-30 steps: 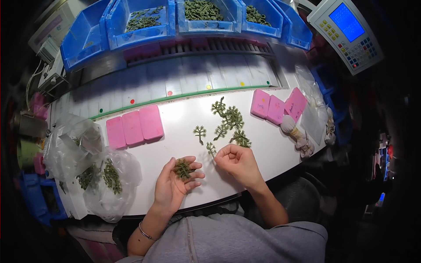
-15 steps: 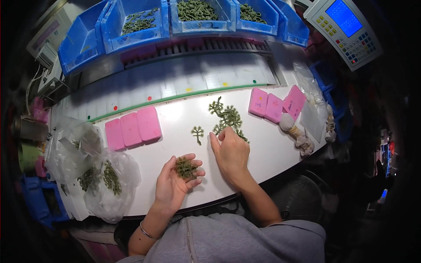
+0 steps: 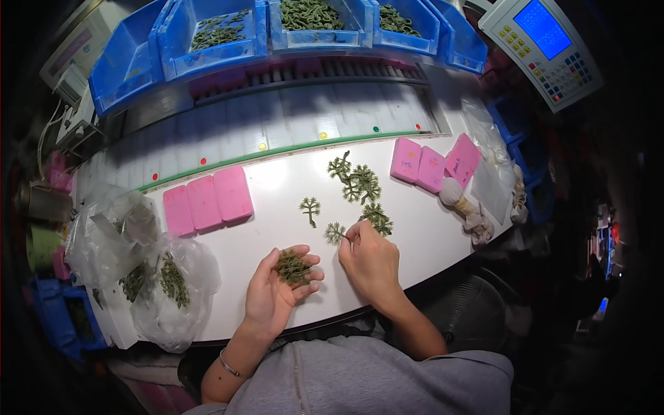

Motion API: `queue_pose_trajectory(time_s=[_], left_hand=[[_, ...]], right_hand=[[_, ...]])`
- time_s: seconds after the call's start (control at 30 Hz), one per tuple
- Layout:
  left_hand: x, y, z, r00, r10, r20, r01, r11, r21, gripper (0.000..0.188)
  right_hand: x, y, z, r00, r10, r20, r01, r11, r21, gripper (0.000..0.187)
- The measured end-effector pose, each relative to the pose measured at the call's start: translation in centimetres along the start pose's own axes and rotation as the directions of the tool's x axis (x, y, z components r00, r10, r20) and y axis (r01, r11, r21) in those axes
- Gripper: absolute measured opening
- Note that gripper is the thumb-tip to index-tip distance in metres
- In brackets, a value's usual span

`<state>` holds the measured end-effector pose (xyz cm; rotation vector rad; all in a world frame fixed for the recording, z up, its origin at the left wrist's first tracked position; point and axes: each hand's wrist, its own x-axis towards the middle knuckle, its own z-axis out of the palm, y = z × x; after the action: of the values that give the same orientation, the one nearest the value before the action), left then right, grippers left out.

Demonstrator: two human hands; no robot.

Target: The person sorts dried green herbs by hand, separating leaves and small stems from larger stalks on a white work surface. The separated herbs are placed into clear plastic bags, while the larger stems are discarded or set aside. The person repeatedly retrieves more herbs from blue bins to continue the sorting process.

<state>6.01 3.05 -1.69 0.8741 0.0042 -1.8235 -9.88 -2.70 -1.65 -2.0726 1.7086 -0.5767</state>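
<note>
My left hand [image 3: 271,296], palm up with fingers loosely curled, cradles a clump of small green branched pieces [image 3: 293,267] like model trees. To its right, my right hand [image 3: 372,261] pinches the stem of one green tree-shaped piece [image 3: 335,232] between thumb and forefinger, low over the white table. A single such piece [image 3: 310,210] lies flat on its own, left of the pinched one. Beyond my right hand spreads a loose pile of the same pieces [image 3: 363,183], partly hidden by the fingers at its near end.
Three pink blocks [image 3: 207,200] stand left, three more [image 3: 430,169] right beside a tied cloth bundle [image 3: 467,207]. A clear bag [image 3: 166,304] holds more green pieces. Blue bins [image 3: 214,59] line the back above a green-edged conveyor [image 3: 297,117]. A keypad device [image 3: 550,52] hangs far right.
My right hand has drawn back slightly toward me from the pile, with one tree-shaped piece now showing in its pinch. The coloured dots on the conveyor have shifted. My left hand holds still.
</note>
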Motion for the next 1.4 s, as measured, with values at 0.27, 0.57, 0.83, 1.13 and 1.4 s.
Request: queue_pose_trajectory(time_s=[0.27, 0.57, 0.83, 1.13, 1.4], left_hand=[[0.2, -0.8, 0.9, 0.998, -0.053, 0.024, 0.053, 0.999, 0.005, 0.045], [0.3, -1.2, 0.7, 0.997, -0.066, 0.036, 0.065, 0.997, 0.028, 0.046], [0.3, -1.4, 0.8, 0.997, -0.069, 0.031, 0.068, 0.997, 0.039, 0.046], [0.2, -1.4, 0.8, 0.996, -0.082, 0.020, 0.081, 0.995, 0.052, 0.046], [0.1, -1.5, 1.4, 0.996, -0.085, -0.026, 0.086, 0.995, 0.046, 0.043]], right_hand=[[-2.4, -2.1, -3.2, 0.979, -0.193, 0.065, 0.144, 0.881, 0.451, 0.018], [-1.1, 3.6, -1.3, 0.968, 0.079, -0.237, -0.074, 0.997, 0.029, 0.025], [-1.1, 3.9, -1.0, 0.972, 0.018, -0.232, -0.004, 0.998, 0.062, 0.015], [-1.6, 3.4, -0.4, 0.990, -0.040, -0.132, 0.069, 0.973, 0.220, 0.016], [-1.5, 3.1, 0.1, 0.983, -0.076, -0.167, 0.100, 0.985, 0.140, 0.016]])
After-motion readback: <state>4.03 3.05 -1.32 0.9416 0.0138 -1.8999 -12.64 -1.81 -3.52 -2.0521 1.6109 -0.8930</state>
